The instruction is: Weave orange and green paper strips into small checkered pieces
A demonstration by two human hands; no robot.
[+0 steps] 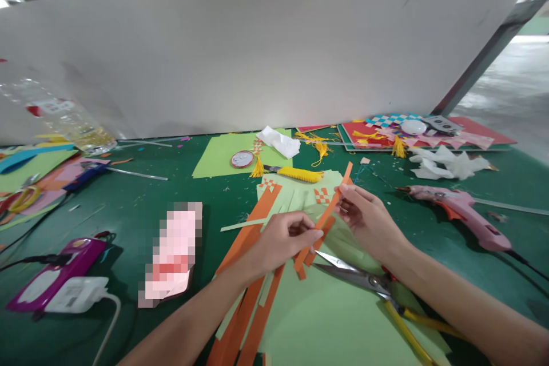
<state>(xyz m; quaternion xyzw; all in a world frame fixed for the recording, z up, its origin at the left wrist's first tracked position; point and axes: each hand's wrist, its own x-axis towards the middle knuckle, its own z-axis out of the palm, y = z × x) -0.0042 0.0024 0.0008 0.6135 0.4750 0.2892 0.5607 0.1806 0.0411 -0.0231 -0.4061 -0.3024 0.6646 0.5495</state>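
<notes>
Both hands met over the middle of the green surface (141, 194). The left hand (278, 240) had its fingers closed on the lower end of an orange paper strip (326, 214), while the right hand (369, 220) pinched the same strip higher up — the strip ran slanting between them, its top end poking past the right fingers. Under the hands lay a light green sheet (326, 314) cut into strips, with more orange strips (249, 320) beside it. Scissors (364, 280) with yellow handles rested on the sheet, just beneath the right wrist. A pink glue gun (463, 211) lay to the right, well apart — and a purple device (55, 274) sat at far left.
</notes>
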